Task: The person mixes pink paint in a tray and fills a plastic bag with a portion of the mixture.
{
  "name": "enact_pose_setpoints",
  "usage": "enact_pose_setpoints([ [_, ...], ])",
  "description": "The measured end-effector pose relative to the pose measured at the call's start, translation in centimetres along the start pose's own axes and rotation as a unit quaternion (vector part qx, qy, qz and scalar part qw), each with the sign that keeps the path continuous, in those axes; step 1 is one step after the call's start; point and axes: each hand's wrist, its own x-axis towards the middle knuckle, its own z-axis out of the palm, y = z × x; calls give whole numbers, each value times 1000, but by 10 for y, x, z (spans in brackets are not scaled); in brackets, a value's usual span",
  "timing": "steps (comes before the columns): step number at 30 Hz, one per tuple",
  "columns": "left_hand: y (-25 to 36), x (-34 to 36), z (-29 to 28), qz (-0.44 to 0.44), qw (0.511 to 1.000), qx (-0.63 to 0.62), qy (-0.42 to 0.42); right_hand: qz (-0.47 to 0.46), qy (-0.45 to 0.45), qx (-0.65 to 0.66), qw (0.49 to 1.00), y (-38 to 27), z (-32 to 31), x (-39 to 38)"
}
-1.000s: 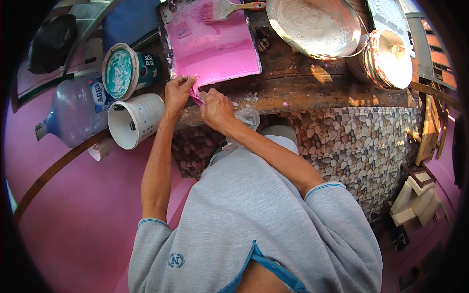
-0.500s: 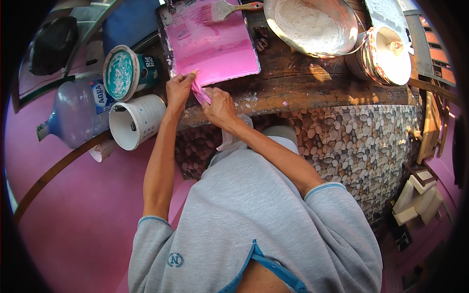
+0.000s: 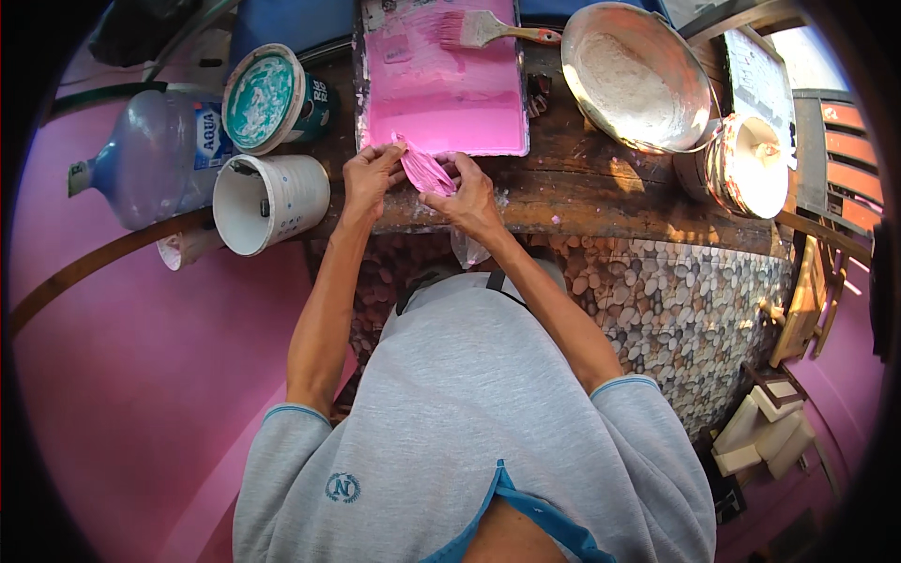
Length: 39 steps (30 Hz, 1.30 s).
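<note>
Here, your left hand (image 3: 368,181) and right hand (image 3: 475,199) pinch a crumpled pink sheet (image 3: 429,173) between them, by the near edge of the paint tray (image 3: 446,131).
Leftmost, a clear bottle (image 3: 155,155) and a smooth white bucket (image 3: 302,192) bound your left side; whether the thin, creased sheet touches the tray is hard to tell. The tray, glossy pink, is cut off on top; the rough, paint-flecked wooden bench (image 3: 582,199) gives your right hand room, below a round basin (image 3: 691,73) of pale powder (image 3: 627,80).
</note>
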Motion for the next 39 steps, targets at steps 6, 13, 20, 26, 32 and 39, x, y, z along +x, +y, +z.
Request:
enact_pose_setpoints([
  [6, 1, -6, 13, 77, 997, 17, -15, -43, 54, 19, 997, 9, 10, -1],
  [13, -31, -42, 17, 39, 999, 8, 15, 161, -19, 442, 882, 14, 11, 5],
  [20, -48, -47, 17, 65, 997, -50, -14, 159, -18, 396, 904, 19, 26, -5],
  [26, -39, -45, 6, 66, 997, -12, -47, 144, -1, 328, 934, 5, 21, -3],
  [32, -41, -40, 3, 103, 992, 59, -45, 170, -22, 245, 954, 9, 26, 6],
  [39, -45, -34, -3, 144, 984, 91, -46, 200, -17, 332, 922, 4, 36, 4],
])
